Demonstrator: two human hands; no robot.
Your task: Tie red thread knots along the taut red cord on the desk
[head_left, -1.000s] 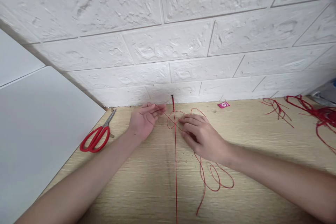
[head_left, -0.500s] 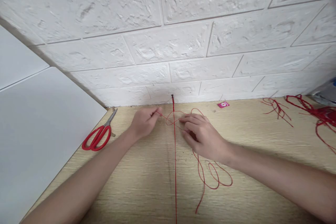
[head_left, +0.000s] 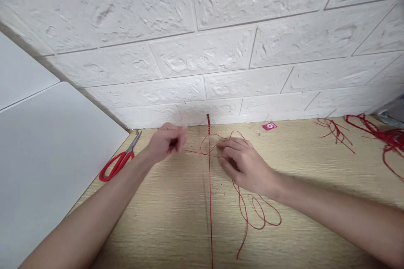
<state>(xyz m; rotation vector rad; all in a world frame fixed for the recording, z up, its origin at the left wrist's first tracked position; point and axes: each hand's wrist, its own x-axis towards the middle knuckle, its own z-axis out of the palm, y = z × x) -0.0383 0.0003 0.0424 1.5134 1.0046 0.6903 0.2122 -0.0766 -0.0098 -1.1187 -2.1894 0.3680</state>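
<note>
A taut red cord point(head_left: 210, 201) runs straight from a short braided stub at the wall base toward me across the wooden table point(head_left: 176, 227). Loose red cord loops around it near the top and trails in coils at the lower right. My left hand point(head_left: 166, 147), slightly blurred, is closed in a pinch on a strand of the red cord stretched left of the taut line. My right hand point(head_left: 244, 164) rests palm down on the table right of the line, fingers curled and pressing the looped cord.
Red-handled scissors point(head_left: 118, 163) lie at the table's left edge. A small pink tag point(head_left: 269, 126) sits by the white brick wall. More red cord pieces point(head_left: 375, 134) lie tangled at the far right. A white panel point(head_left: 38, 147) borders the table on the left.
My left hand went from open beside the cord to pinching a strand, then moved left and up, pulling it sideways. The right hand stayed nearly still.
</note>
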